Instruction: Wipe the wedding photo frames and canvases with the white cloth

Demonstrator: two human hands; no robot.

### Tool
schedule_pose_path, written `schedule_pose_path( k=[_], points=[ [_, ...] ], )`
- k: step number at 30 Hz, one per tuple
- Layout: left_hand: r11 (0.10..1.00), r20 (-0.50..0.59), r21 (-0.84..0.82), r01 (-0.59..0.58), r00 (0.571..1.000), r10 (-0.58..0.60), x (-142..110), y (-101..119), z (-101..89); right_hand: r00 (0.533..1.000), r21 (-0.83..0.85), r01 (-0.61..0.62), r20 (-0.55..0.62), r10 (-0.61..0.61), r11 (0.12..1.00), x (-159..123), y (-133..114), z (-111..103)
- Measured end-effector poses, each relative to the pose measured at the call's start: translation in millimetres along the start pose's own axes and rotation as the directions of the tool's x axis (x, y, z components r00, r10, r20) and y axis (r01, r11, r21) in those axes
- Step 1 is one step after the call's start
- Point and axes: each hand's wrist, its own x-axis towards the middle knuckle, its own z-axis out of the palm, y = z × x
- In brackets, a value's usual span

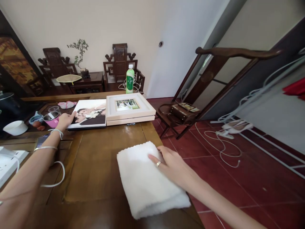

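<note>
A folded white towel (140, 178) lies at the right edge of the wooden table (95, 165). My right hand (166, 159) grips its right side, thumb on top and the other fingers partly hidden beyond the edge. Farther off, my left hand (66, 120) touches the left edge of a photo album (91, 119) with a couple on its cover; whether the fingers close on it I cannot tell. Beside the album, two stacked picture frames (147, 109) lie flat, the upper one holding a small photo.
A green bottle (130, 79) stands behind the frames. Left of the album are a pink cup (51, 120), a white bowl (15, 128) and a power strip (11, 165) with a white cable. A wooden chair (181, 111) with a brown bag stands right of the table.
</note>
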Motion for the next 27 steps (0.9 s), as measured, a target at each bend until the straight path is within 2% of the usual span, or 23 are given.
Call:
schedule_pose_path(
  k=[4, 7, 10, 12, 15, 17, 21, 24, 27],
  points=[
    [0.989, 0.002, 0.144, 0.044, 0.999, -0.044, -2.9, 2.4, -1.4, 0.995, -0.029, 0.035, 0.093, -0.032, 0.999, 0.0, -24.0, -1.1],
    [0.98, 0.005, 0.197, 0.035, 0.999, -0.037, -4.2, 2.4, -1.3, 0.993, -0.041, 0.09, 0.081, -0.087, 0.995, -7.4, -37.7, 6.0],
    [0.974, 0.01, 0.226, 0.036, 0.999, -0.039, -3.7, 1.9, 0.2, 0.993, -0.039, 0.109, 0.053, -0.107, 0.993, -16.0, -41.4, 10.2],
    [0.97, 0.014, 0.24, 0.041, 0.999, -0.046, -2.6, 1.7, 1.0, 0.992, 0.026, 0.093, 0.081, -0.095, 0.995, -18.9, -37.4, 5.4],
    [0.966, 0.008, 0.257, 0.041, 0.999, -0.044, -0.7, 1.1, 0.8, 0.981, 0.223, 0.063, 0.166, -0.101, 0.973, -16.7, -24.1, -8.6],
    [0.965, -0.011, 0.261, 0.033, 0.999, -0.031, 0.3, 0.4, 0.1, 0.981, 0.336, 0.022, 0.173, -0.085, 0.942, -12.1, -13.2, -14.5],
    [0.967, -0.052, 0.254, 0.034, 0.998, -0.022, 0.3, 0.3, -2.6, 0.998, 0.421, -0.009, 0.059, -0.018, 0.907, -3.9, 5.3, -3.8],
    [0.97, -0.059, 0.236, 0.055, 0.997, -0.042, -1.8, 3.2, -6.2, 0.998, 0.443, 0.064, -0.044, -0.05, 0.894, -3.8, 12.0, 14.1],
    [0.976, -0.047, 0.198, 0.086, 0.996, -0.078, -4.4, 6.7, -9.7, 0.964, 0.324, 0.191, -0.238, -0.115, 0.927, -9.8, 13.3, 22.9]
  ],
)
